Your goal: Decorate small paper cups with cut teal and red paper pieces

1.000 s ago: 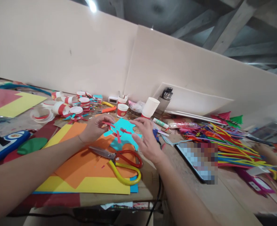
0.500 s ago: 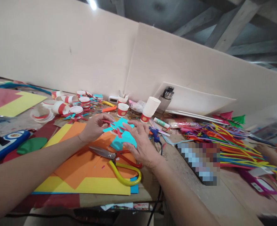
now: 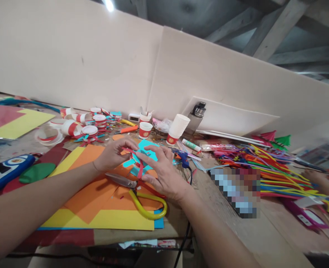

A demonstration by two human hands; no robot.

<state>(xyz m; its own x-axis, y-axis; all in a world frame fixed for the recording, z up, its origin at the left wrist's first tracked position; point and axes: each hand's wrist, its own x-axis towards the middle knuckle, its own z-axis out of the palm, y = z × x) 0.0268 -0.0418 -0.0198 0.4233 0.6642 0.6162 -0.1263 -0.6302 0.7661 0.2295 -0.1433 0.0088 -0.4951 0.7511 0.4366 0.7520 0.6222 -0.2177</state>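
Observation:
Both hands meet over the stacked coloured paper, fingers around a small piece with blue and red paper strips point(image 3: 129, 162). My left hand point(image 3: 115, 153) pinches its far left side near a red strip. On the right side, my right hand point(image 3: 165, 171) has its thumb at the lower end of a red strip, with its fingers across the top. The middle of the piece is partly hidden by the fingers. Blue paper point(image 3: 147, 144) shows just behind the hands. Scissors with yellow and red handles point(image 3: 146, 213) lie below them on orange paper point(image 3: 88, 201).
Cut cup pieces with similar strips point(image 3: 89, 131) sit at the back left. Paper cups point(image 3: 145, 130), a bottle point(image 3: 196, 117) and a blue glue gun point(image 3: 183, 159) with a cord stand or lie behind. Pipe cleaners point(image 3: 281, 175) spread rightward, near another person's arm point(image 3: 318, 182).
The strip piece has turned in my hands, and a red strip now points down toward my right thumb. My right fingers have moved left, closer to my left hand.

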